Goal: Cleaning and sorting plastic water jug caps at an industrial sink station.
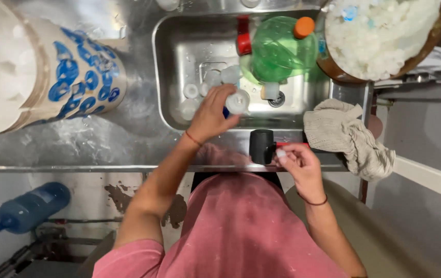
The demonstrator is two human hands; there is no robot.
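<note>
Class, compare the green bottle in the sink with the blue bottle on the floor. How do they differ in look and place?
The green bottle is see-through green with an orange cap; the blue bottle is dark blue. The green bottle sits in the steel sink; the blue bottle lies on its side below the counter. Both look plastic.

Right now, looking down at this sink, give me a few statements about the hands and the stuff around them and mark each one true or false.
1. The left hand holds a small white cap over the steel sink. True.
2. The green bottle in the sink has a blue cap. False: its cap is orange.
3. A beige cloth lies on the sink's right edge. True.
4. The right hand is inside the basin. False: it is at the front rim, beside a black mallet head.
5. A blue bottle lies on the floor. True.
</note>
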